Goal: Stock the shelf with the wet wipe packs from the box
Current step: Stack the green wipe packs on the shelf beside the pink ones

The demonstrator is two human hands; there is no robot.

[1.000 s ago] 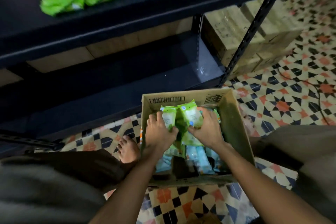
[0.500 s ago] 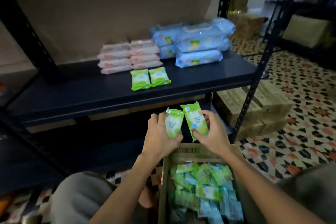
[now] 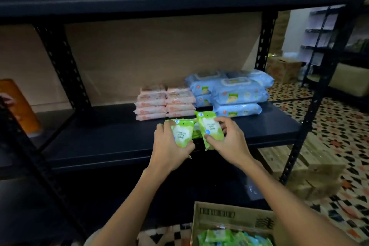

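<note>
**Two green packs at the shelf edge, one in each hand**

Two hands are raised over the front of the dark shelf (image 3: 99, 146), each gripping one small green wet wipe pack. The left hand (image 3: 169, 146) curls its fingers round the left green pack (image 3: 182, 135), thumb at the pack's lower edge. The right hand (image 3: 229, 142) pinches the right green pack (image 3: 210, 131) between thumb and fingers, tilted, its lower corner overhanging the shelf's front edge. Behind and between the two held packs, more green packs lie on the shelf (image 3: 194, 133) — how many I cannot tell, as the hands cover most of them.

At 12 o'clock from the hands sit the pink packs (image 3: 164, 104), two stacks side by side, about four high each. At 1 o'clock lie the blue packs (image 3: 233, 94), larger; at least five show, stacked against the back.

At 9 o'clock the shelf surface runs bare and dark toward an orange container (image 3: 20, 106) at the far left. Black perforated uprights stand at 10 o'clock and 3 o'clock, and a second board spans overhead at 12 o'clock.

At 6 o'clock, low in view, the cardboard box (image 3: 229, 217) stands open on the patterned tile floor (image 3: 339, 122) — green and blue packs crowd inside it, too jumbled to count.
</note>
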